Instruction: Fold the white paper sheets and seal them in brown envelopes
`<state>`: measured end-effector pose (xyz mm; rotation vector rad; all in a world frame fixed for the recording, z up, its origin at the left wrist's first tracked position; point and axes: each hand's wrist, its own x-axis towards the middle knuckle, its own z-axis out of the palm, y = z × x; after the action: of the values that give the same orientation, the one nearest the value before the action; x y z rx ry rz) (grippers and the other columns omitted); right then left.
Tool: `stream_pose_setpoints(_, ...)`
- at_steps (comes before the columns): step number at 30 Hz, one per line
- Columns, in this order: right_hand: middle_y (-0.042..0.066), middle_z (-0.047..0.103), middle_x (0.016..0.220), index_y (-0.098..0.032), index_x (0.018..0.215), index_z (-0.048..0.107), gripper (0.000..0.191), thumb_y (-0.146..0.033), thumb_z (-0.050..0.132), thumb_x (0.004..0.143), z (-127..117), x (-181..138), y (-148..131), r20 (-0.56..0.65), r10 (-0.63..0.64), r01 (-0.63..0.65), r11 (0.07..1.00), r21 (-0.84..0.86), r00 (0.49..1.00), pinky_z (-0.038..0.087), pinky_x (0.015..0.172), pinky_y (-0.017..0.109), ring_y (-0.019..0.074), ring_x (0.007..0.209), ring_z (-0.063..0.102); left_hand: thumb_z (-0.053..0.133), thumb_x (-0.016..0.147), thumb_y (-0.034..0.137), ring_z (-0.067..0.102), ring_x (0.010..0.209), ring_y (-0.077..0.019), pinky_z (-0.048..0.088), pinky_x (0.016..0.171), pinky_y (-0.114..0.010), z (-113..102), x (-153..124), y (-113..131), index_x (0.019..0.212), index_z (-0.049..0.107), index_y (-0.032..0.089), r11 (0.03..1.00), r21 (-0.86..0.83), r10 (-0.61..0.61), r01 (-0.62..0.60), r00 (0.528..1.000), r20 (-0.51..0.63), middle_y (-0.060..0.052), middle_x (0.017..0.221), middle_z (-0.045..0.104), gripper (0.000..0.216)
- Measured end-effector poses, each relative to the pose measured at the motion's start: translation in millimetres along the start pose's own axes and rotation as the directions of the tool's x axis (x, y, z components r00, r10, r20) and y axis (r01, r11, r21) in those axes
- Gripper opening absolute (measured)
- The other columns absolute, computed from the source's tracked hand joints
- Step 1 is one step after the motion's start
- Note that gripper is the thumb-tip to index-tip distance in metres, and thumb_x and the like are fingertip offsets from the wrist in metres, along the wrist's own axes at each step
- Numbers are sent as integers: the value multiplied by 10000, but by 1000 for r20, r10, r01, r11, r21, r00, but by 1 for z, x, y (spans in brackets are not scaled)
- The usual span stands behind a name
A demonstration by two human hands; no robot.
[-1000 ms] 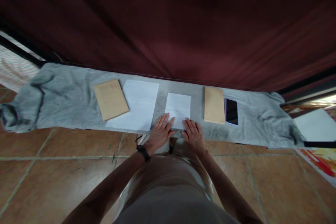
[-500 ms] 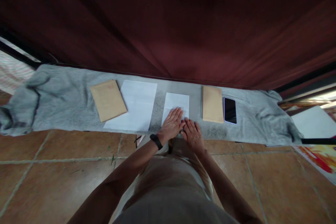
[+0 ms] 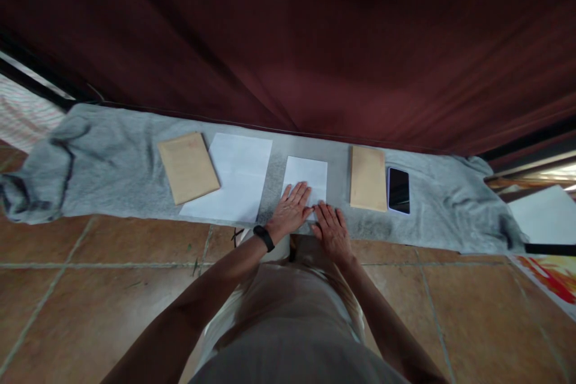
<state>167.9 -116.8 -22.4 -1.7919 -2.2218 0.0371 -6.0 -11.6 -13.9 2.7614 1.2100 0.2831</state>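
A small white sheet of paper [image 3: 306,171], perhaps folded, lies on the grey cloth in front of me. My left hand [image 3: 291,207], with a black band on its wrist, rests flat across the lower part of this paper, fingers stretched out. Beside it, my right hand [image 3: 332,229] lies flat at the paper's lower right corner, its fingertips touching that edge. The two thumbs nearly meet, and the hands hide the paper's near edge. Left of them is a larger white sheet [image 3: 240,174], partly under a brown envelope [image 3: 189,168].
A second brown envelope [image 3: 368,180] and a phone [image 3: 398,190] lie to the right. Grey cloth [image 3: 117,168] covers the narrow bench. A dark red curtain [image 3: 288,42] hangs behind it. Another white sheet [image 3: 546,216] is at far right, above the tiled floor [image 3: 135,300].
My left hand has slid slightly left and toward me over the small paper. The right hand stays at the lower corner. The whole view has shifted slightly.
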Motion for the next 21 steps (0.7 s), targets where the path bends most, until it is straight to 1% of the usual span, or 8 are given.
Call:
stream_pose_setpoints(5,126,419,1609,-170,1574,374,555,-409,401,1074,0,-1,0,5,9,-9,1000,9,1000,241,1239,516,286,1488,384,335,1056,482,213,1566,-272,109,1286,-526,-3,-4,-4,1561,376,99,1000,15,-10,10,1000,8,-153,1667,280,635)
stream_pose_setpoints(10,125,410,1614,-175,1572,377,547,-400,403,1075,-3,0,-1,8,4,-4,999,32,1000,241,1242,518,283,1493,376,352,1048,492,213,1566,-270,118,1284,-520,-3,-7,-6,1570,365,114,1000,30,-4,4,1000,1,-155,1663,291,644)
stream_pose_setpoints(13,120,452,1590,-178,1550,419,506,-367,378,1082,-3,3,1,1,23,-23,998,64,1000,245,1242,524,277,1481,396,350,1049,485,207,1568,-269,122,1283,-520,-3,-7,-6,1571,361,114,999,32,-5,5,1000,1,-158,1667,282,641)
stream_pose_setpoints(16,130,500,1553,-157,1527,453,490,-337,353,1082,1,11,1,-38,63,-58,991,120,997,269,1235,522,268,1475,406,366,1042,484,208,1568,-278,128,1281,-529,-3,-6,-5,1570,363,108,1000,27,-10,10,1000,10,-166,1666,280,648)
stream_pose_setpoints(19,143,489,1560,-141,1518,465,495,-338,361,1076,7,25,-1,-79,72,-59,986,153,994,290,1228,516,264,1488,387,394,1030,456,212,1566,-284,128,1279,-541,-3,-6,-5,1569,366,106,1000,22,-11,11,1000,21,-168,1663,292,643)
stream_pose_setpoints(21,142,478,1569,-148,1513,476,488,-334,364,1076,11,35,-3,-81,78,-66,988,141,994,283,1228,524,265,1495,375,403,1023,428,211,1567,-280,125,1281,-540,-3,-5,-6,1567,371,109,1000,18,-4,4,1000,27,-161,1663,297,631)
